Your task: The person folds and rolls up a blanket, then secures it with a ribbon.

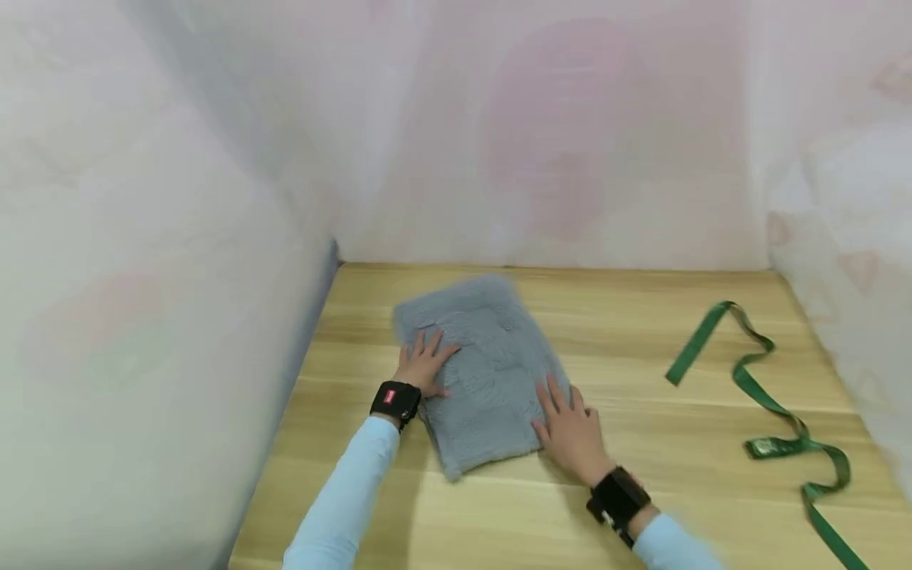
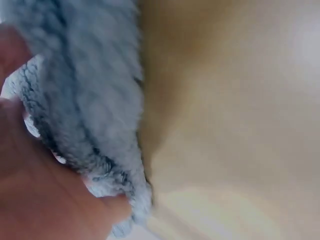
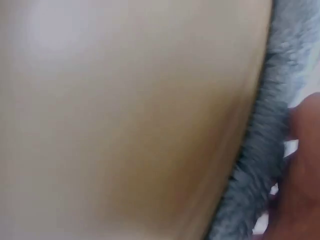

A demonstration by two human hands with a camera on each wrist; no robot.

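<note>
Grey fluffy cloth (image 1: 484, 364) lies under both hands' flat, spread fingers (image 1: 427, 348) on wooden table (image 1: 641, 475).

A folded grey fleece cloth (image 1: 479, 372) is laid flat on a wooden table (image 1: 641, 491). Its left edge is pressed by the left hand (image 1: 423, 364), fingers spread, and its near right corner by the right hand (image 1: 570, 427). A green ribbon (image 1: 769, 396) is seen coiled well apart, toward the right.
</note>
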